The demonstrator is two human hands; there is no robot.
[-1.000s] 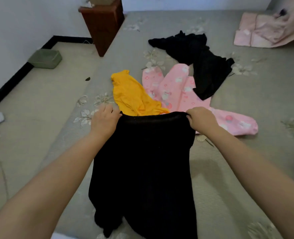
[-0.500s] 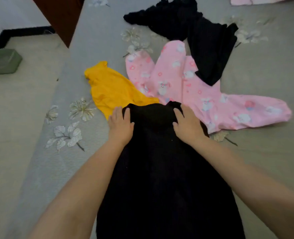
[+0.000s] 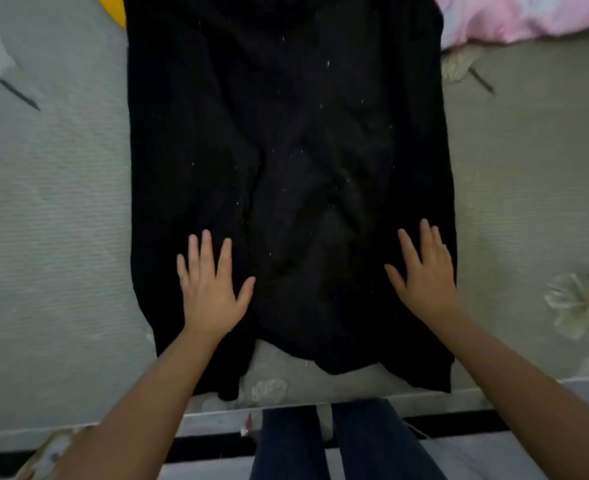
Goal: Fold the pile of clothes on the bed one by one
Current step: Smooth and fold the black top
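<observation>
A black garment (image 3: 286, 133) lies spread flat on the grey floral bed sheet (image 3: 54, 209), its lower hem reaching the bed's near edge. My left hand (image 3: 210, 289) rests palm down on its lower left part, fingers spread. My right hand (image 3: 424, 271) lies flat on its lower right part near the side edge, fingers apart. Neither hand grips the cloth. A pink patterned garment (image 3: 514, 15) shows at the top right, partly under the black one. A sliver of a yellow garment (image 3: 115, 8) peeks out at the top left.
The bed's near edge (image 3: 494, 393) runs across the bottom, with my legs in dark trousers (image 3: 320, 445) standing against it. Bare sheet lies on both sides of the black garment.
My hands let go of the garment's top edge and slid down it to its lower part, now flat and open. The view tilted down, so the far clothes left the frame.
</observation>
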